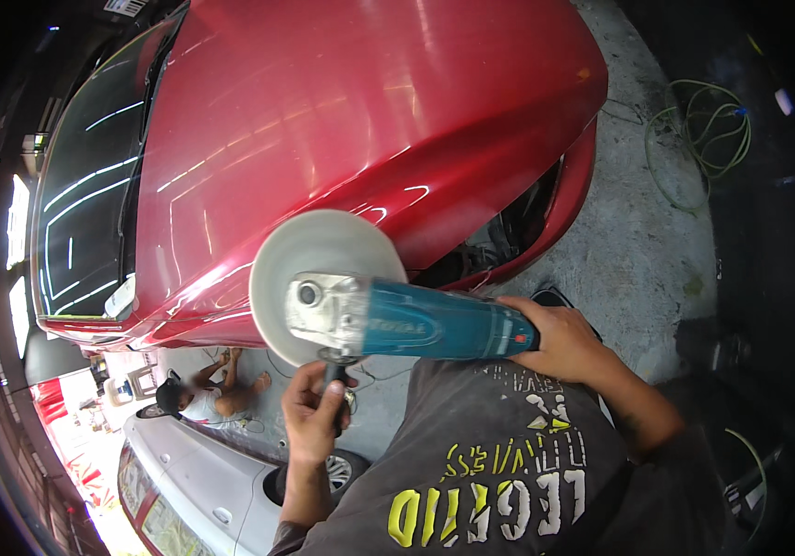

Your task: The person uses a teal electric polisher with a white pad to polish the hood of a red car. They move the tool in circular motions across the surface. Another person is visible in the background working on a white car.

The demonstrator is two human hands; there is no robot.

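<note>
A teal car polisher [444, 320] with a silver gear head and a round white pad [272, 278] is held in front of my body. My left hand [314, 412] wraps round its black side handle [334, 389], just below the head. The rear end of the tool body is gripped by my right hand [555, 341]. Behind the pad lies the front side of a red car's hood [351, 111], glossy with streaks of reflected light. Whether the pad touches the paint, I cannot tell. The head hides part of the pad and the fender.
The car's dark windshield [92, 185] is at left. A dark headlight opening [509, 232] gapes beside the tool. A coiled pale green hose [708, 130] lies on the concrete floor [638, 250] at right. At lower left are a silver car [203, 482] and a crouching person [217, 394].
</note>
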